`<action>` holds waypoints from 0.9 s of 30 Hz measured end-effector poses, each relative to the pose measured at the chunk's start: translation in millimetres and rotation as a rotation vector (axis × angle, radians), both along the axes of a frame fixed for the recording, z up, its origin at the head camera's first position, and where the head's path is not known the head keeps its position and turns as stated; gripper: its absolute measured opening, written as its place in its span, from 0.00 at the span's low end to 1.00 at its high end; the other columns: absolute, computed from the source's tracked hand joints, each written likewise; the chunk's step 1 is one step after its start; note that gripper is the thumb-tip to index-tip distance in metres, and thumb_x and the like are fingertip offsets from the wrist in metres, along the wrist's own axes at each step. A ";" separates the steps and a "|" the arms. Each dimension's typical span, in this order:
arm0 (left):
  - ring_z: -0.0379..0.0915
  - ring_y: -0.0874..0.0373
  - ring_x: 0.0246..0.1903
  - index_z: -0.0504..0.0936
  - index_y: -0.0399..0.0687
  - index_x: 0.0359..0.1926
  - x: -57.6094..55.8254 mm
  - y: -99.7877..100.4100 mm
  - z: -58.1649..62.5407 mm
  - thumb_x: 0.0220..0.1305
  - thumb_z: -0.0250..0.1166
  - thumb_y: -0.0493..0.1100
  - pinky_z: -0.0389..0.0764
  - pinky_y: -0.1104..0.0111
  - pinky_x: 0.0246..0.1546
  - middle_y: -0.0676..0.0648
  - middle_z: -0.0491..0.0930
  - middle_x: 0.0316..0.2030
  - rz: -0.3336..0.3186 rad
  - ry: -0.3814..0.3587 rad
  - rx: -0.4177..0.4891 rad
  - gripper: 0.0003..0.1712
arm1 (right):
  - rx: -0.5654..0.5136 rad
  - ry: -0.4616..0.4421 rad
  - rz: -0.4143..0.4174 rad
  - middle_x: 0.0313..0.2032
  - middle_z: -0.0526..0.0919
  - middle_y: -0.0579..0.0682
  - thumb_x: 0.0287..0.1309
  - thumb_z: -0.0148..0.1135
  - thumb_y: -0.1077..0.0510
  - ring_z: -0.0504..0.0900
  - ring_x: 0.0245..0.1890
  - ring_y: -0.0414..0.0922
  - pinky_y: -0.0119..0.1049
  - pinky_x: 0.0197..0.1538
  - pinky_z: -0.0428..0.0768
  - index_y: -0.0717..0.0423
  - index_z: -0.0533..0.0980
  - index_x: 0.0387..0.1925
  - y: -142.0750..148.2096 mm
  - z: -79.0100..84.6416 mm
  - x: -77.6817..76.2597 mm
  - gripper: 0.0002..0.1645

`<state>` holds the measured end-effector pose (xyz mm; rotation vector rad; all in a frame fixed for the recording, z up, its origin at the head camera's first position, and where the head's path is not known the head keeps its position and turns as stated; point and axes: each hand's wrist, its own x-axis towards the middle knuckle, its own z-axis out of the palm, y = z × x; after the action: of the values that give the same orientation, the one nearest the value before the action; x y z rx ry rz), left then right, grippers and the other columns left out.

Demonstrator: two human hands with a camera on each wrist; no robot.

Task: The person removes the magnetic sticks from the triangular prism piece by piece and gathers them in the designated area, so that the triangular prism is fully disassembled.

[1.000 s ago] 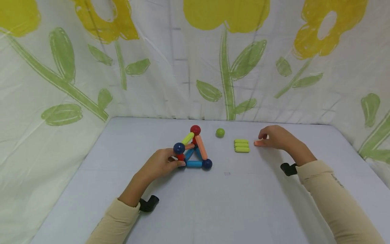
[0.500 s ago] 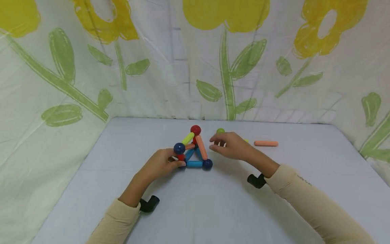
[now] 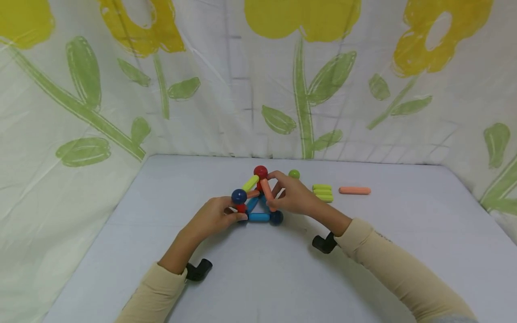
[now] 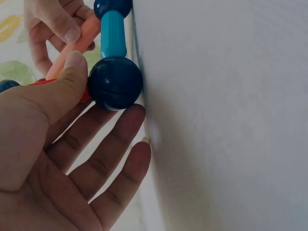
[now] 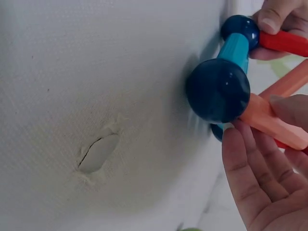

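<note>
A frame of magnetic rods and balls stands on the table, with blue rods (image 3: 259, 217) along its base and a red ball (image 3: 260, 172) and a dark blue ball (image 3: 239, 196) on top. At its left corner my left hand (image 3: 212, 216) grips an upright red rod (image 5: 284, 42) just above a dark blue base ball (image 4: 115, 83). My right hand (image 3: 296, 196) pinches the slanted orange rod (image 5: 274, 124), which runs from the red ball down to the front right base ball (image 3: 276, 218). A yellow-green rod (image 3: 251, 182) bridges the two top balls. The fingers partly hide the back of the frame.
Right of the frame, a loose green ball (image 3: 294, 174), three yellow-green rods (image 3: 322, 193) side by side and one orange rod (image 3: 354, 190) lie on the white table (image 3: 258, 273). A flower-printed curtain (image 3: 210, 112) hangs behind the table's far edge.
My right hand has let go of the loose orange rod at the right, moved left across the table, and taken hold of the slanted orange rod. The left hand has kept its grip.
</note>
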<state>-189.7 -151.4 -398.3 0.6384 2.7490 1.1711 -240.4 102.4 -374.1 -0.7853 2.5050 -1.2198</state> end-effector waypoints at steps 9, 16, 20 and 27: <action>0.83 0.55 0.36 0.85 0.44 0.39 -0.4 1.2 0.0 0.61 0.74 0.44 0.84 0.62 0.41 0.53 0.84 0.33 -0.011 0.016 -0.001 0.10 | -0.022 0.092 0.041 0.29 0.81 0.49 0.59 0.67 0.67 0.83 0.25 0.49 0.37 0.32 0.83 0.56 0.64 0.68 0.8 -5.9 -0.5 0.37; 0.83 0.54 0.38 0.86 0.45 0.44 0.4 1.9 1.2 0.62 0.73 0.44 0.84 0.60 0.43 0.52 0.84 0.35 -0.004 -0.014 0.000 0.12 | -0.025 0.089 0.003 0.30 0.78 0.50 0.56 0.68 0.68 0.81 0.26 0.49 0.38 0.32 0.82 0.51 0.64 0.69 4.0 -6.9 1.4 0.40; 0.83 0.53 0.38 0.85 0.45 0.40 0.4 3.0 1.4 0.62 0.73 0.43 0.84 0.60 0.43 0.51 0.85 0.36 -0.008 -0.015 -0.006 0.09 | 0.006 0.081 -0.026 0.32 0.77 0.50 0.58 0.67 0.65 0.80 0.27 0.48 0.37 0.32 0.82 0.49 0.64 0.70 6.5 -11.6 4.0 0.40; 0.83 0.53 0.39 0.85 0.45 0.41 0.2 3.4 0.9 0.62 0.73 0.43 0.84 0.59 0.44 0.50 0.85 0.38 -0.007 -0.011 -0.010 0.09 | 0.013 0.087 -0.046 0.35 0.78 0.50 0.59 0.67 0.66 0.81 0.30 0.45 0.36 0.33 0.83 0.53 0.61 0.72 10.9 -17.5 6.5 0.42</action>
<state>-189.5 -148.0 -397.4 0.6371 2.7395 1.1551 -233.9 113.3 -391.6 -0.7978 2.6115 -1.2076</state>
